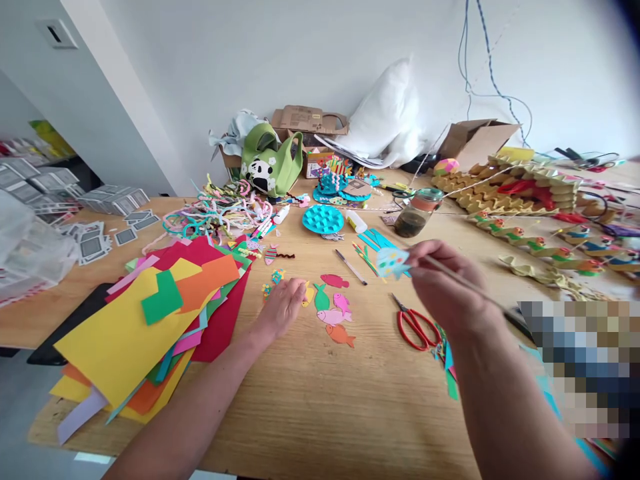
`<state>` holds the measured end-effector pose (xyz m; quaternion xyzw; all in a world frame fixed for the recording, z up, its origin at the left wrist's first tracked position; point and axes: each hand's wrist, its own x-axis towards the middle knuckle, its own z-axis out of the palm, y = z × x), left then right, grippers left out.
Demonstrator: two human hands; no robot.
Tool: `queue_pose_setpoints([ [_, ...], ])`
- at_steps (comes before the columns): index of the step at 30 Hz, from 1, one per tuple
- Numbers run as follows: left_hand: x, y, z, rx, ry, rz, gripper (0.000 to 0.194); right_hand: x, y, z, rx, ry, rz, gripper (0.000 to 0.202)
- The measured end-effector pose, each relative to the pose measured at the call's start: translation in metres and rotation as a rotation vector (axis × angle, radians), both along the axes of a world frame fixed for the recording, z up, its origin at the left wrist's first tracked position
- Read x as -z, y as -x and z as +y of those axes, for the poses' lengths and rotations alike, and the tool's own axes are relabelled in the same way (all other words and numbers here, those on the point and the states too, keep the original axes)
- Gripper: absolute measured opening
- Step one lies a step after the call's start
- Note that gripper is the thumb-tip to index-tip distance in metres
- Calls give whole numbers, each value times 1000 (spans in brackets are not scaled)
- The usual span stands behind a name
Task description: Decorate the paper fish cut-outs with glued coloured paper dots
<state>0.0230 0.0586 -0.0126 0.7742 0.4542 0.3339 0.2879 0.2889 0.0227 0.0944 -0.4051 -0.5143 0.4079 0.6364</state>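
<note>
My right hand (447, 283) is raised over the table, pinching a light blue paper fish (391, 262) with coloured dots. A thin brown stick (463, 280) also runs from that hand down to the lower right. My left hand (283, 308) rests low on the tabletop, fingers curled together at the edge of a yellow paper fish (309, 294), which it partly covers. Beside it lie a green paper fish (322, 297), a red one (335, 281), a pale pink one (334, 317) and an orange one (341, 335). Small dotted pieces (274, 280) sit just beyond my left hand.
Red-handled scissors (418, 329) and a pen (351, 267) lie near the middle. Coloured paper sheets (125, 333) are stacked at left, before tangled pipe cleaners (225, 210). A glass jar (417, 215) and blue disc (323, 219) stand behind; egg-carton crafts (530, 233) fill the right.
</note>
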Motion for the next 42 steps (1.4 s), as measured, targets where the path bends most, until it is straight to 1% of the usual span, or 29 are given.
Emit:
queue_pose_setpoints([
  [3, -1, 0, -1, 11, 7, -10, 46, -31, -18, -4, 149, -80, 108, 19],
  [4, -2, 0, -2, 12, 13, -18, 46, -39, -22, -7, 177, -87, 124, 19],
  [6, -5, 1, -2, 8, 26, -42, 48, -49, -26, -12, 191, -98, 138, 21],
  [8, -8, 2, -2, -4, 39, -77, 52, -51, -23, -18, 188, -88, 129, 21],
  [10, -12, 5, -1, -27, 55, -118, 56, -44, -16, -20, 193, -66, 109, 20],
  [13, -19, 11, 0, -76, 87, -184, 56, -20, 2, -19, 183, -2, 103, 21],
  [16, -26, 15, -3, -128, 114, -249, 53, 11, 26, -17, 71, 84, 28, 18],
  [18, -29, 15, -9, -153, 134, -315, 50, 29, 43, -16, -52, 169, -85, 18],
  [19, -29, 14, -13, -165, 162, -384, 48, 36, 51, -16, -96, 222, -133, 19],
  [21, -26, 11, -22, -172, 173, -514, 42, 46, 65, -17, -127, 277, -197, 19],
  [23, -21, 8, -31, -186, 173, -581, 39, 53, 74, -17, -124, 279, -238, 18],
  [25, -14, 3, -37, -183, 179, -577, 37, 60, 78, -18, -124, 265, -288, 15],
  [28, -9, -1, -41, -107, 164, -524, 30, 70, 78, -19, -148, 267, -335, 15],
  [30, -8, -3, -42, -60, 153, -489, 26, 75, 77, -19, -169, 282, -335, 16],
  [32, -8, -4, -41, -43, 148, -453, 21, 78, 78, -20, -179, 281, -346, 16],
  [37, -7, -4, -42, -45, 88, -394, 10, 82, 81, -20, -170, 222, -389, 14],
  [42, -7, -4, -42, -55, 40, -350, 7, 85, 82, -21, -177, 225, -385, 14],
])
